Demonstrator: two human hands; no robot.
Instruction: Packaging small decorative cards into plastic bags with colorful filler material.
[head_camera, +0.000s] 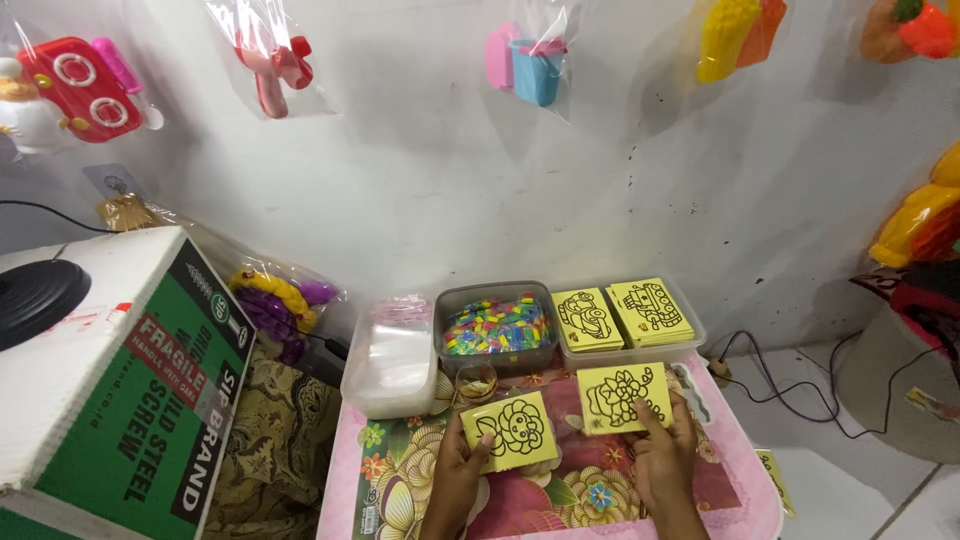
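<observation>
Yellow cards (512, 430), under the fingers: matt paper, black printed outlines. Tablecloth (560, 495) beneath: glossy floral plastic. Tubs (497, 330) beyond: clear smooth plastic.

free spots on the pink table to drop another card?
Bare cloth near the front edge between the left hand and right hand, below both yellow cards. Back row is packed: bag stack, bead tub, card tray.

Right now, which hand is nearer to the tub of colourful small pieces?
Left. The left hand lies just below the tub, holding a yellow card; the right hand is farther off to its lower right.
</observation>
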